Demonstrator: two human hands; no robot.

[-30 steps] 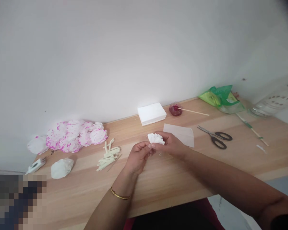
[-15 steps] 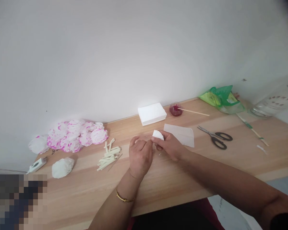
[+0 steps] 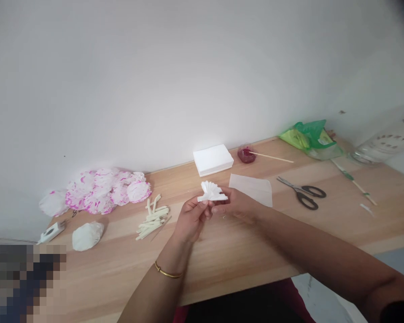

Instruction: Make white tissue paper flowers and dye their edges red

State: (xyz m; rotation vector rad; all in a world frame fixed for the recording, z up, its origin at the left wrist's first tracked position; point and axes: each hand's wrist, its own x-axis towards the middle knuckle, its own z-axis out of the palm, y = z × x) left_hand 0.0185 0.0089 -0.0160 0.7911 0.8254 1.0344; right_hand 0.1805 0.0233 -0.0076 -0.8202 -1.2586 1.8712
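A small white pleated tissue fan (image 3: 211, 191) is held above the wooden table (image 3: 242, 242) between both hands. My left hand (image 3: 191, 219), with a gold bangle on its wrist, pinches the fan's lower left edge. My right hand (image 3: 237, 204) grips its right side. The pleats are spread upward in a half circle.
A stack of white tissue (image 3: 212, 159), a flat sheet (image 3: 252, 188), black scissors (image 3: 303, 192), a red paint cup with a stick (image 3: 246, 154) and a green bag (image 3: 309, 137) lie behind and right. Left are pink-edged tissue flowers (image 3: 103, 190), a white flower (image 3: 86, 235) and cut strips (image 3: 152, 220).
Half a second ago the tissue was squeezed shut in my right hand with my left hand palm down beside it. Now both hands hold it raised and fanned open.
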